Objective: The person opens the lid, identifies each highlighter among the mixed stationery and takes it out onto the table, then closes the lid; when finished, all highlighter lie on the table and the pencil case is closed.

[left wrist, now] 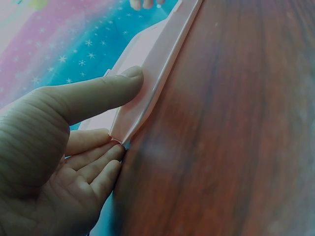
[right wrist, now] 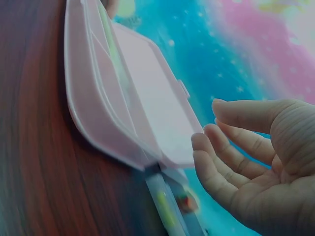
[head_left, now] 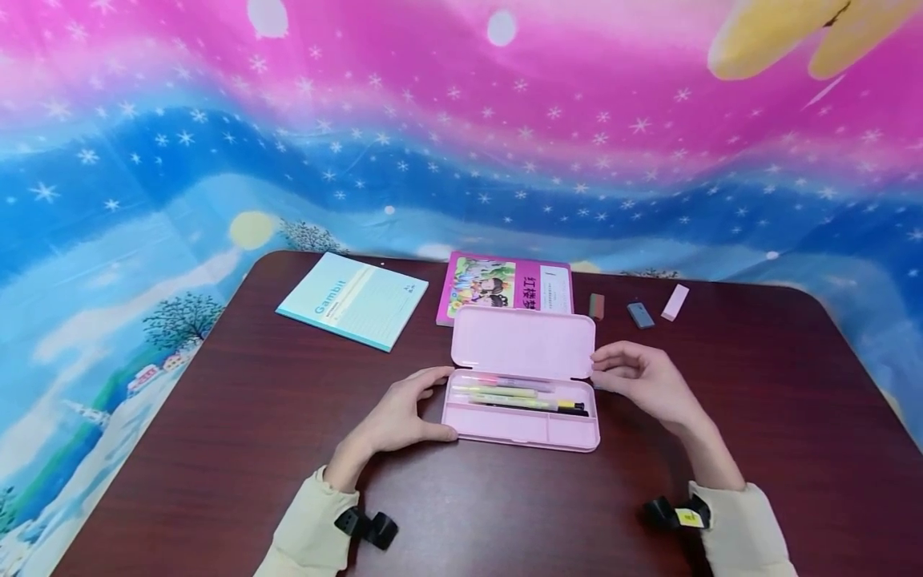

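Observation:
A pink pencil case (head_left: 497,430) lies on the table with its lid (head_left: 522,343) tipped back. Inside are several pens, among them a yellow one with a black end (head_left: 515,401). My left hand (head_left: 400,413) holds the case's left end, its thumb (left wrist: 106,96) against the front wall and its fingers toward the back corner. At the lid's right edge is my right hand (head_left: 645,381), fingers loosely bent and fingertips close to the edge; whether they touch it I cannot tell. A whitish object with a yellow-green stripe (right wrist: 165,204) lies beside the case, mostly hidden in the head view.
Behind on the left lies a pale blue Gambit notebook (head_left: 353,300). A pink picture book (head_left: 505,280) sits behind the lid. Toward the back right are a small red-and-green block (head_left: 596,307), a blue-grey block (head_left: 640,315) and a pale pink block (head_left: 675,303). A patterned cloth (head_left: 461,144) hangs beyond the table.

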Tool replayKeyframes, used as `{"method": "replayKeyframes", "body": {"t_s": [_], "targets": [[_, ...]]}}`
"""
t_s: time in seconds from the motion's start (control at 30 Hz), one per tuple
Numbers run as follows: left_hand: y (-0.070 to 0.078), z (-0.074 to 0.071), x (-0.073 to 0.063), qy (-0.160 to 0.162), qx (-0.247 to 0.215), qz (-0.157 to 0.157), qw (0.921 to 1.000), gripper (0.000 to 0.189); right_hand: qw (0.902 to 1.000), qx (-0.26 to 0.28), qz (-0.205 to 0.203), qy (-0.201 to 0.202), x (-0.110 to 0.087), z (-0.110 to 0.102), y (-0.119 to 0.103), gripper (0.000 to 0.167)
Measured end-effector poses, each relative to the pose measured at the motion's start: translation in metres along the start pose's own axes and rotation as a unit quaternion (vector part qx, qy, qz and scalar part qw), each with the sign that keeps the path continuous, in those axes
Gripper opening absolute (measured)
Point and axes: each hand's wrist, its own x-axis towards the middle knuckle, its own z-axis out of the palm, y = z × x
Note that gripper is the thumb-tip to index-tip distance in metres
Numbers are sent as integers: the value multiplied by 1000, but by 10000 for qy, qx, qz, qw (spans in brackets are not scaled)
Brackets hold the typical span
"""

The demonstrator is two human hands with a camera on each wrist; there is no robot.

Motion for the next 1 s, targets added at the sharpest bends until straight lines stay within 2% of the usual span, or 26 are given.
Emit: {"method": "replayKeyframes", "body": {"t_s": [0.13, 0.4, 0.57, 0.73, 1.0], "targets": [[0, 0, 1, 8, -38, 119, 9999, 81, 9997, 68, -127, -211, 7, 12, -2, 28], [1, 0, 0, -17, -40, 94, 9999, 81, 9979, 247, -156, -585, 15, 30, -6, 26], [1, 0, 0, -5, -36, 57, 10000, 81, 9957, -45, -82, -919, 15, 39, -3, 22], [1, 1, 0, -31, 6, 66, 10000, 81, 9923, -484, -280, -1105, 13, 45, -1, 19], [-1, 0, 0, -15, 2, 75, 10000, 81, 9811, -986, -487, -1594, 13, 48, -1, 22]]}}
